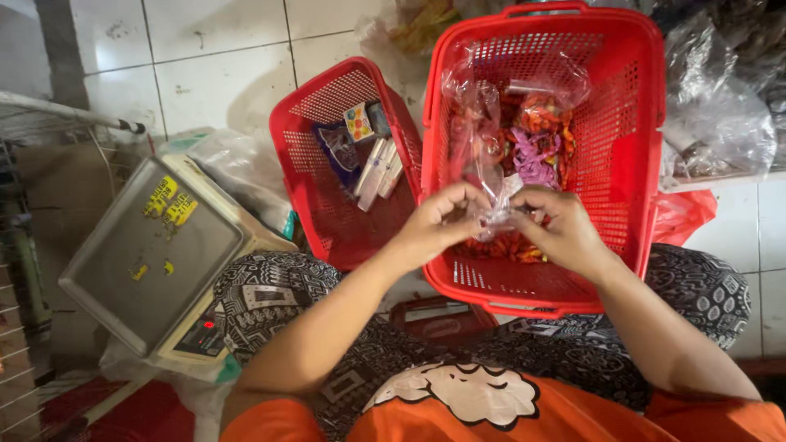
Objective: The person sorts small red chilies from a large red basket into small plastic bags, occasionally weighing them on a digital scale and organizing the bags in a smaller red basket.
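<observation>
Head view. The left hand [438, 219] and the right hand [557, 225] meet over the near half of the large basket [630, 176]. Both hands pinch the neck of a clear bag [479, 135]. The left fingers [468, 205] are curled onto the gathered plastic from the left. The right fingers [524, 211] are clenched onto the same twisted spot from the right. The fingertips of the two hands nearly touch.

The bag stands up from the pinched neck and leans toward the far wall of the basket. It is see-through and looks almost hollow. Its upper part lies across the goods in the basket.

The large basket is red plastic mesh with a handle on its far rim. It rests on the person's lap, tilted toward the camera. Inside it lie wrapped snacks [536, 135] in red, orange and purple, piled loosely.

A small basket [315, 209], also red mesh, stands just beside the large one on its left, their walls touching. It holds a few flat packets [378, 168] and a dark pouch.

Further left, a scale [151, 254] with a grey steel tray lies on the floor, tilted. Crumpled clear plastic [716, 115] lies to the right of the large basket. The floor is white tile [221, 78].
</observation>
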